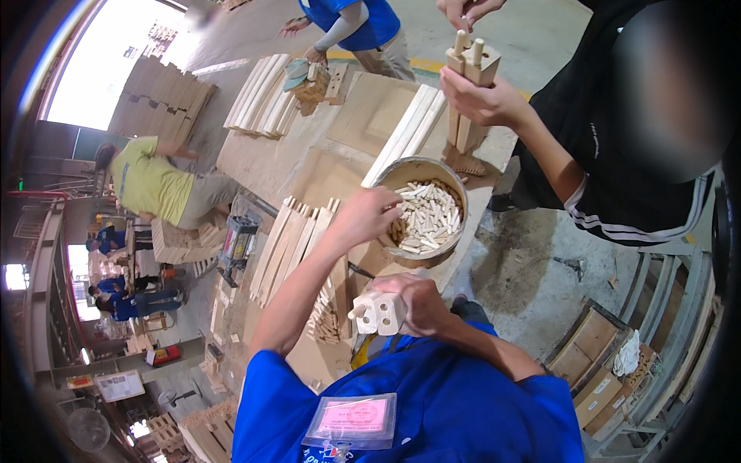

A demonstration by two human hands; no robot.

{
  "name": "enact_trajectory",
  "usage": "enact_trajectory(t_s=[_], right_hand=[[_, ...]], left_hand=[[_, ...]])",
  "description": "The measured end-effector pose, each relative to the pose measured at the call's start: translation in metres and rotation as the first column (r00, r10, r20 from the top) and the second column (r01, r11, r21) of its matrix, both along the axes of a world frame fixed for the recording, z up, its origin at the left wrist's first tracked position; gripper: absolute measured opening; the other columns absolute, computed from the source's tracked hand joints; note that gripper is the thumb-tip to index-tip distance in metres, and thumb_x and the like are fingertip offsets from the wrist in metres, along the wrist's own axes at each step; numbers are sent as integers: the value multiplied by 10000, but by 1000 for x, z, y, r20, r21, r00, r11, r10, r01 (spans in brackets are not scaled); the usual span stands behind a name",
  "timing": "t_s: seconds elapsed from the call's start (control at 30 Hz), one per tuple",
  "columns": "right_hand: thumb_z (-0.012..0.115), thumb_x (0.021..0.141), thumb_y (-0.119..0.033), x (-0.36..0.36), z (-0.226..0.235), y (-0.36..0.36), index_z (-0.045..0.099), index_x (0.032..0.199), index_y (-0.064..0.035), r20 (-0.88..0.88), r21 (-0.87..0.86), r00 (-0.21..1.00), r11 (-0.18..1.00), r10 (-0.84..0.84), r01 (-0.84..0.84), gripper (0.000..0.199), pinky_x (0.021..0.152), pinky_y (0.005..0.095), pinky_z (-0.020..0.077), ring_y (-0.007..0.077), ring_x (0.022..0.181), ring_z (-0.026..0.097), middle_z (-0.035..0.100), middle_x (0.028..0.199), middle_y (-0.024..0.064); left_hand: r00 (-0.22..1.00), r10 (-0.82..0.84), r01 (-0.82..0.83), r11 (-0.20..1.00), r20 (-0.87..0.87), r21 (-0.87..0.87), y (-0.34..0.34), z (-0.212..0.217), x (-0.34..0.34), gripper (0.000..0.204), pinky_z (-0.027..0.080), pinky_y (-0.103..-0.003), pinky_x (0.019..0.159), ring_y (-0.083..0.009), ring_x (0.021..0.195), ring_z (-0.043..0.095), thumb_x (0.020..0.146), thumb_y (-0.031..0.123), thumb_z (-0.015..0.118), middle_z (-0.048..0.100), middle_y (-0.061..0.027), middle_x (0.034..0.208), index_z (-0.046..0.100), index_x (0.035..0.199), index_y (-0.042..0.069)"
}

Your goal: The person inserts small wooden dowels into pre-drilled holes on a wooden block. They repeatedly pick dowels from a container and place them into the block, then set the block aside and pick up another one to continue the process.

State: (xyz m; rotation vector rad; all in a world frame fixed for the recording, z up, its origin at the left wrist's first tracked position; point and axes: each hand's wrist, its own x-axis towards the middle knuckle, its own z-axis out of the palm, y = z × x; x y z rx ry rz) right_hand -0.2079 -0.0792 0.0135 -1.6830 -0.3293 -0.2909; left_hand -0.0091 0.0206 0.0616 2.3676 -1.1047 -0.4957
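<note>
My right hand [423, 302] is wrapped round pale wooden blocks [380, 315] held together, their ends turned up with drilled holes. One wooden dowel [356, 312] sticks out of a hole on the left. My left hand [369, 216] is over the left rim of a round bucket [455, 174], fingers curled together; what they hold, if anything, is hidden. Many short wooden dowels [426, 220] fill the bucket. Across from me, a co-worker's hand [490, 99] grips similar wooden pieces [472, 63] with dowels standing in their ends, while the other hand touches one dowel.
Wooden strips [289, 247] lie on the worktable left of the bucket, with longer strips [405, 131] behind it. A power tool [239, 239] is by the table's left side. Another person [355, 27] stands at the far end. Metal racks [656, 309] and a wooden crate [590, 339] are at right.
</note>
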Motion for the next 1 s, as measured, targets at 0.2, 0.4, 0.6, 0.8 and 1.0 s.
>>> enact_trajectory(t_s=[0.2, 0.4, 0.6, 0.8, 1.0], right_hand=[[901, 681, -178, -8, 8, -11, 635, 1176, -57, 58, 0, 995, 997, -80, 80, 574, 878, 418, 582, 340, 1011, 730, 742, 1092, 146], [919, 676, -183, -6, 9, -7, 626, 1177, -67, 53, 86, 993, 991, -107, 102, 592, 856, 414, 588, 337, 974, 737, 740, 1092, 133], [982, 667, -221, 2, 13, 2, 630, 1209, -64, -7, 15, 977, 977, -212, 212, 665, 855, 357, 599, 248, 983, 756, 751, 1106, 130], [980, 687, -290, 14, 19, 28, 630, 1200, -57, -19, -44, 989, 989, -145, 144, 663, 787, 367, 612, 233, 896, 762, 760, 1026, 121], [954, 693, -259, 16, 20, 47, 638, 1169, -85, -25, -77, 990, 988, -139, 137, 598, 763, 396, 595, 283, 883, 748, 749, 995, 120]], left_hand=[[977, -179, 78, 808, 117, 584, -65, -103, 31, 187, 606, -479, 839, -406, 942, 738, 840, 79, 636, 738, -249, 984, 748, 949, -23], [980, 106, -110, 994, 168, 12, -25, -75, 23, 215, 574, -440, 757, -325, 836, 725, 854, 172, 667, 721, -191, 861, 704, 1019, 38], [745, 342, -652, 552, -572, -520, 59, 55, -76, 146, 304, -207, 509, -34, 586, 420, 975, 152, 654, 537, 36, 720, 633, 1060, 35], [739, 495, -673, 510, -458, -536, 112, 71, -171, 170, 382, -222, 554, -45, 629, 498, 1019, 176, 675, 566, 31, 738, 658, 1075, 16], [752, 636, -516, 731, 173, -448, 99, 93, -184, 100, 474, -295, 590, -133, 657, 605, 973, 104, 679, 634, -70, 740, 665, 1011, 13]])
